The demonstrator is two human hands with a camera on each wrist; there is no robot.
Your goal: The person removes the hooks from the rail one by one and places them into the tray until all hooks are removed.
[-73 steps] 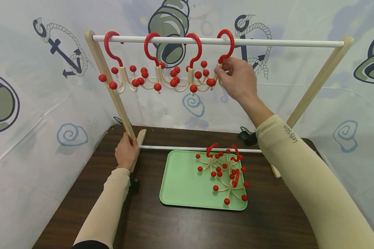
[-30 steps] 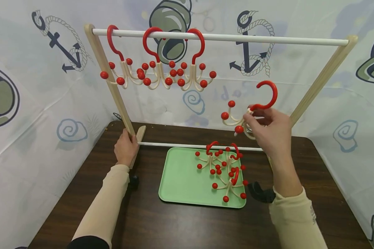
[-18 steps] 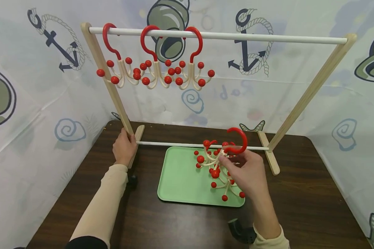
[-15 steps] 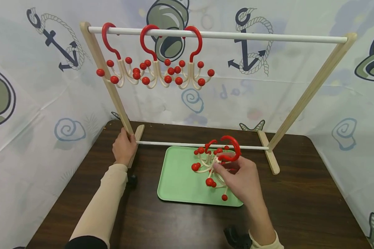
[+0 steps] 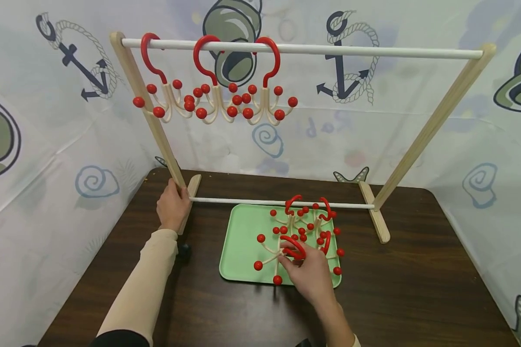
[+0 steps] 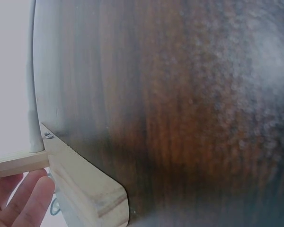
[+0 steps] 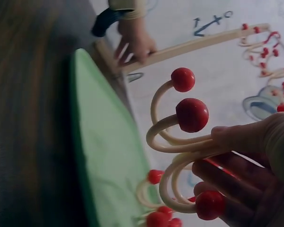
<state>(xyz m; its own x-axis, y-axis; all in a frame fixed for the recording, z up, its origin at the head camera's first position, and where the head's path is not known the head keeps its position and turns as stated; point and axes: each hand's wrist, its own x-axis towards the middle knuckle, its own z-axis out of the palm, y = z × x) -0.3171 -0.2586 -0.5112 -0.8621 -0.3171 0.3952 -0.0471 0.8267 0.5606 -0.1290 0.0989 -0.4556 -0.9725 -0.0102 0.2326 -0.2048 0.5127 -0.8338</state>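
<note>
My right hand (image 5: 310, 274) pinches a cream multi-armed hanger (image 5: 269, 258) by its stem, just below the red hook. The hanger is held over the front of the green tray (image 5: 243, 241), its red-ball-tipped arms pointing left and down. In the right wrist view the thumb and fingers close on the stem of the hanger (image 7: 177, 137), which is raised off the tray (image 7: 104, 142). My left hand (image 5: 172, 207) grips the left wooden post (image 5: 156, 130) of a rack near its foot. Three similar hangers, one of them a middle hanger (image 5: 217, 103), hang from the rack's upper white rod (image 5: 351, 50).
Three more hangers, including a front one (image 5: 327, 243) partly behind my right hand, lie at the tray's right side. A lower white rod (image 5: 234, 200) crosses behind the tray. The right post (image 5: 434, 127) rises from a wooden foot (image 5: 375, 219) on the dark table (image 5: 425, 270).
My right hand has lifted the fourth hanger off the upper rod and carried it down and left, over the tray. The left hand stays on the post.
</note>
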